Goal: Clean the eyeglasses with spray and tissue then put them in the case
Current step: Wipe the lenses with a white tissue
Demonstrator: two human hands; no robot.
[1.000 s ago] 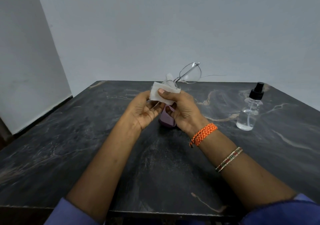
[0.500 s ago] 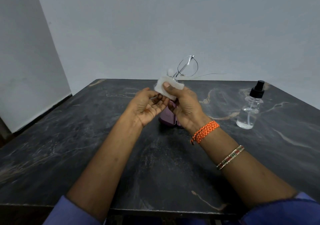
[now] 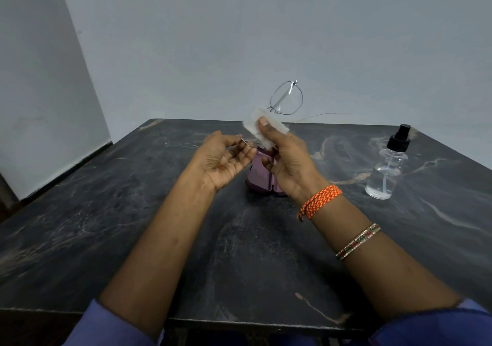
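Observation:
Thin wire-rimmed eyeglasses are held up over the middle of the dark marble table, one round lens sticking up above my fingers. My right hand pinches a folded white tissue around the lower lens. My left hand is palm up just to the left, its fingertips on the curved end of a temple arm. A purple eyeglass case stands on the table right behind both hands, mostly hidden. The clear spray bottle with a black nozzle stands upright at the right.
Grey walls close off the back and left of the table. The table's near edge runs just under my forearms. My right wrist carries an orange braided band and a thin bangle.
The glasses have turned and risen, so the free lens now stands more upright. My right hand lifted with the tissue; my left hand slid off the tissue to the temple arm.

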